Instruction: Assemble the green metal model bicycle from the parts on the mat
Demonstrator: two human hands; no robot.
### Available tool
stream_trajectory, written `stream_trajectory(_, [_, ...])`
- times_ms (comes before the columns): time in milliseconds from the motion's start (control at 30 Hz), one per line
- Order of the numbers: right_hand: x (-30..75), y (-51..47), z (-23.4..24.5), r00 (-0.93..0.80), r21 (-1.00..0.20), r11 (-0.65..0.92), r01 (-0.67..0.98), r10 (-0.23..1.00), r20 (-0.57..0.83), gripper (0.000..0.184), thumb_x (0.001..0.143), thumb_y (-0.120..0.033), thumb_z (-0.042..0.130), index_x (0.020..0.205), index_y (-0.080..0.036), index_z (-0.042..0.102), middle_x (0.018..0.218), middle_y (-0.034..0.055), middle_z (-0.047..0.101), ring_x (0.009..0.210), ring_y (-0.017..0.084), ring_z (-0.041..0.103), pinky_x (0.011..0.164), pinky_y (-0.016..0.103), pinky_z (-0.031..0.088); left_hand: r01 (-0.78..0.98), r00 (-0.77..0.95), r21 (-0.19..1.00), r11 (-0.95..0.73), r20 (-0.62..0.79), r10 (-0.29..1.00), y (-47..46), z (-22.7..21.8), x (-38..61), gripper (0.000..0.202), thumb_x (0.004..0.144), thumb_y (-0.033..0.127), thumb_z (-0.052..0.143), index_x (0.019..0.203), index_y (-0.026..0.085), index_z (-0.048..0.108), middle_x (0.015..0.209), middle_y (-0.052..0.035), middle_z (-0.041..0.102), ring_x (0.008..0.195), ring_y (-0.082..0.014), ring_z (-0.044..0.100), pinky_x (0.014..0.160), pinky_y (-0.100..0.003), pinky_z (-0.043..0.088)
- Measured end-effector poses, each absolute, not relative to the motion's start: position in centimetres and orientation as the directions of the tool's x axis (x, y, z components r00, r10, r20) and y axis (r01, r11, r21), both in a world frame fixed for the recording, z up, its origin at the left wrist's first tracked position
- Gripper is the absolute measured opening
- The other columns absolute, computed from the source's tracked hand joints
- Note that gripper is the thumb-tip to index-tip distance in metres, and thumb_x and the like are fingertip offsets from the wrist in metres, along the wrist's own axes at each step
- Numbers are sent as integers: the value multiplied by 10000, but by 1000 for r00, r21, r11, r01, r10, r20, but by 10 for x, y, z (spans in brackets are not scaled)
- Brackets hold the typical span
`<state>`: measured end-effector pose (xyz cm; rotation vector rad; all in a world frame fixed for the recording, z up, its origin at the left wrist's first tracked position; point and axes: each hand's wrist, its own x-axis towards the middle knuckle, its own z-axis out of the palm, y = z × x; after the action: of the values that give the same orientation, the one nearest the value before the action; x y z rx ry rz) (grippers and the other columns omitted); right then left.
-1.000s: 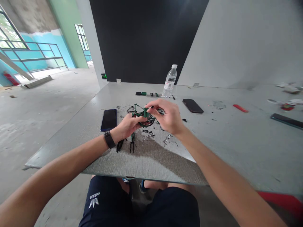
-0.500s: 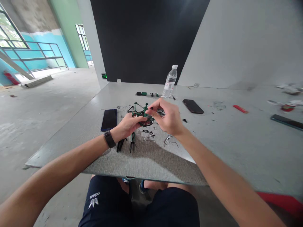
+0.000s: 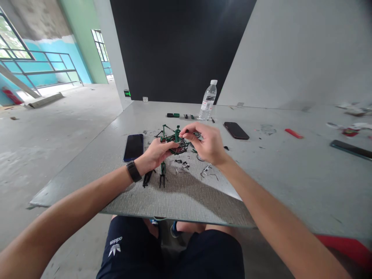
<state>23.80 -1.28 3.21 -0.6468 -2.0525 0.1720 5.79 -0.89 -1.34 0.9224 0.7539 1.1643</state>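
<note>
My left hand is closed on a small green model bicycle, thumb on top, holding it above the table. Its black spoked wheel faces me beside the thumb. At the green part's right side, my right hand pinches thumb and forefinger together. A small dark bit shows between those fingers, too small to name. On the table below lie a green and black fork, a black part and several small silver parts. Another spoked wheel lies partly hidden behind my right hand.
A phone lies left of my hands, a second phone to the right. A water bottle stands at the back near small green and black blocks. A red object and a dark flat object lie farther right.
My left hand and the model bicycle have shifted slightly left, and my right hand has moved slightly down. More of a wheel now shows beside my right hand. Both grips stay the same.
</note>
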Motion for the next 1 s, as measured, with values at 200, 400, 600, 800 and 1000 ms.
stream_trajectory(200, [237,-13,31,-431,-320,861,397,482,763,114,988,-280,609,896,-217,634,815,4,715,749,137,643,717,306,485,-397,225,910,118,-28,974,-8,-16,57,173,649,116,834,776,80,722,758,-55,714,750,-149,693,806,-318,498])
stream_trajectory(400, [237,-11,31,-419,-327,853,407,492,763,138,981,-311,620,877,-219,611,777,-5,677,696,131,592,653,307,436,-377,197,916,136,-64,978,-10,-12,58,153,649,97,829,737,83,705,721,-52,702,726,-148,691,762,-302,497])
stream_trajectory(600, [237,-13,31,-421,-334,843,422,508,751,143,973,-313,626,866,-224,597,767,-6,660,693,134,577,660,309,432,-369,212,918,142,-65,975,-9,-13,57,166,655,109,830,766,83,710,758,-52,716,733,-141,698,758,-287,496])
stream_trajectory(800, [237,-11,28,-411,-322,853,411,489,769,151,985,-325,620,875,-225,599,763,-13,666,676,126,583,655,302,440,-382,235,914,135,-45,971,-10,-14,57,174,655,118,836,783,77,725,761,-60,725,731,-136,695,760,-280,499])
stream_trajectory(1000, [236,-12,28,-399,-324,856,404,483,779,102,991,-335,619,975,-249,672,846,-17,713,730,128,617,712,303,471,-403,262,909,104,5,965,-11,-12,57,158,660,132,855,752,110,728,762,-41,719,710,-122,672,684,-255,468])
